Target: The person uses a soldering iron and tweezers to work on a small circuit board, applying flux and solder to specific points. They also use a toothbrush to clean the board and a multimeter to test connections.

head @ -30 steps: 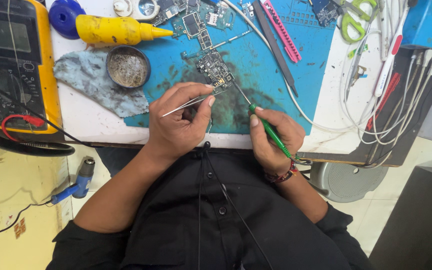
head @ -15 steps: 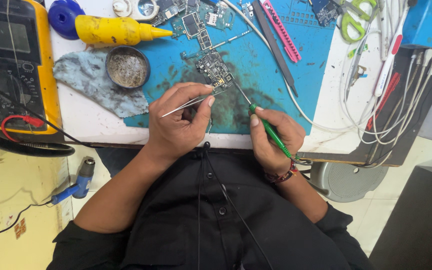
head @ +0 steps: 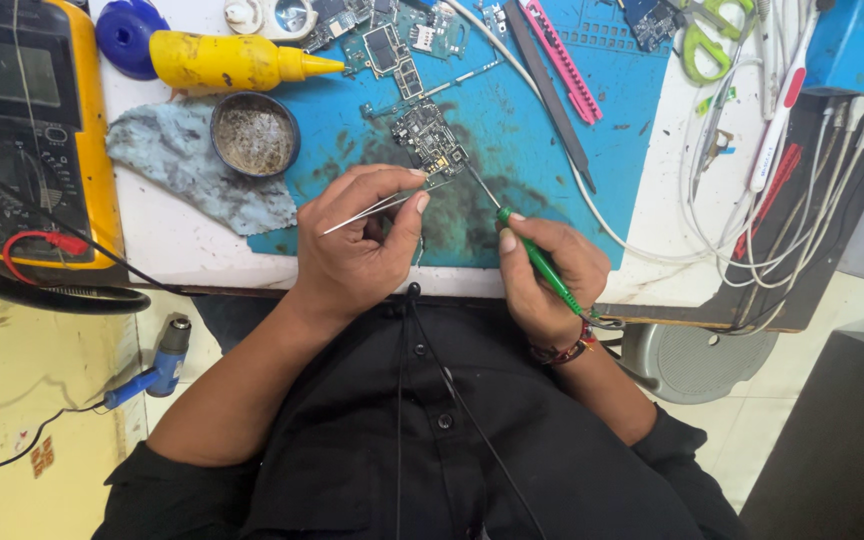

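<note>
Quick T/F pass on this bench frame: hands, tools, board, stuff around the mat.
1. The left hand holds metal tweezers. True.
2. The right hand holds a red-handled tool. False: it holds a green-handled screwdriver.
3. The screwdriver tip points at the small circuit board on the blue mat. True.
4. The yellow bottle stands upright. False: it lies on its side, nozzle toward the mat.
5. The round tin sits on the multimeter. False: it rests on a grey cloth at the mat's edge.
</note>
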